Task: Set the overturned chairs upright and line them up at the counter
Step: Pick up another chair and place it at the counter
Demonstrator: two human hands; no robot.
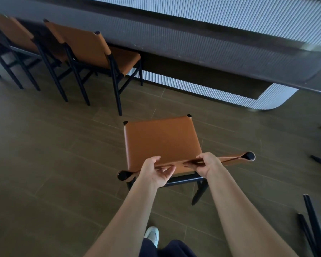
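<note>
A person stands over an upright chair point(161, 143) on the tiled floor point(54, 145), holding it by the top edge of its tan backrest point(233, 158). The right hand point(208, 164) is clamped on that edge with its fingers curled over. The left hand point(156, 171) takes it more loosely, thumb on the seat side and fingers on the near side. The chair stands on its legs with its seat towards the ribbed bench point(193, 39), well short of it and to the right of two chairs point(85, 45) already set in a row along the bench front.

Judging by this, the righting of this chair looks finished and the placing is the step in hand. The next move calls for carrying or sliding the chair forward and a little left, then squaring it beside the nearest of the row so that the backs run in one line. Black legs point(311, 225) at the right edge suggest at least one more chair is lying overturned, so the task appears past its midpoint but not done.
</note>
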